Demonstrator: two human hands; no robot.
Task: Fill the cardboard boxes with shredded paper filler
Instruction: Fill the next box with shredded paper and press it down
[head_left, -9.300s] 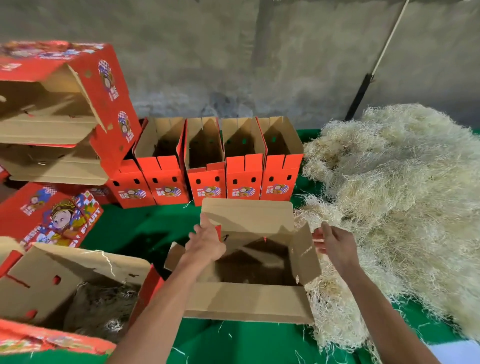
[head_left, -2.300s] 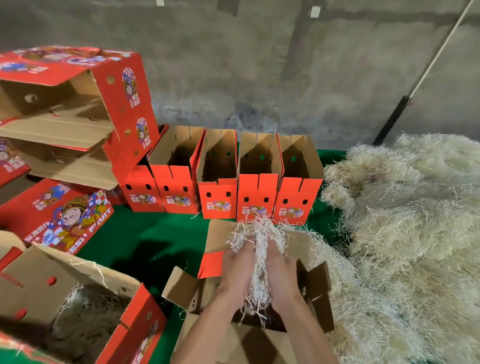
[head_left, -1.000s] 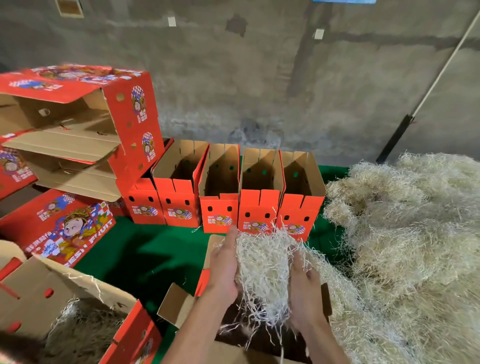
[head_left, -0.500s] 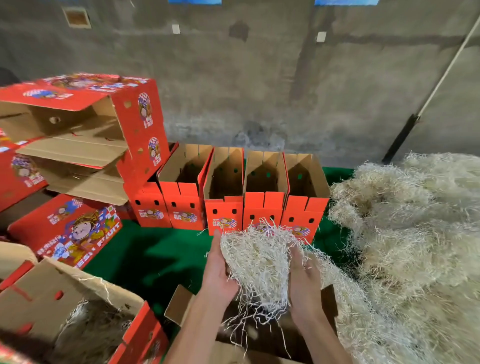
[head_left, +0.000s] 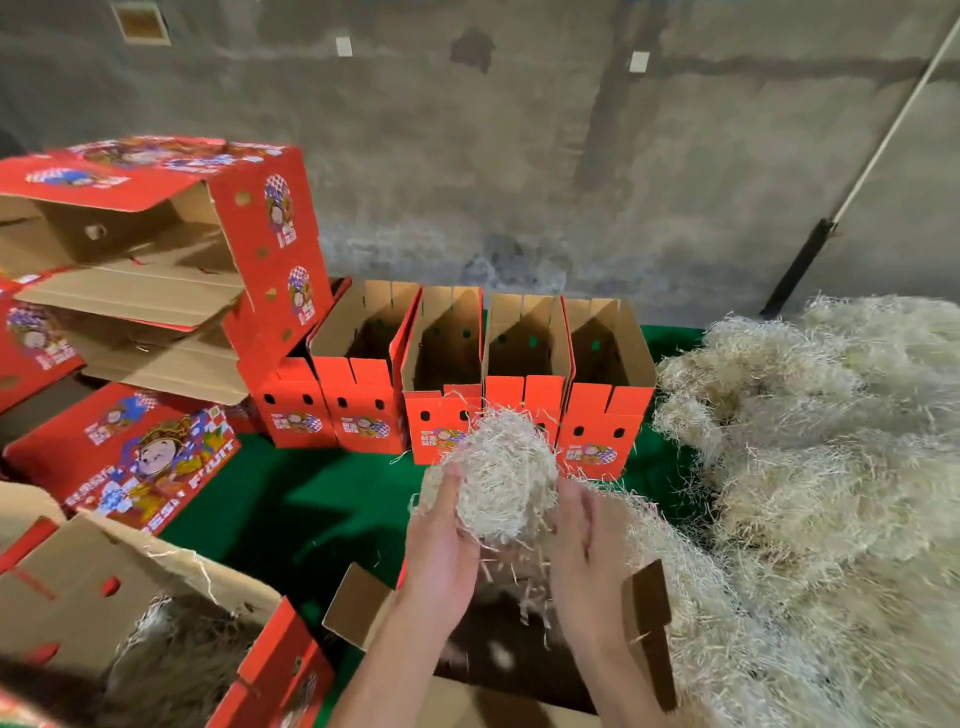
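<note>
Filler clump (head_left: 493, 478): cupped between left hand (head_left: 441, 540) and right hand (head_left: 582, 540), both grips curled round it, above open box (head_left: 644, 618) at 6 o'clock, seemingly for dropping in.

Grey concrete wall (head_left: 519, 156) behind; long pole (head_left: 857, 182) leaning against it; green tabletop (head_left: 311, 499)
</note>
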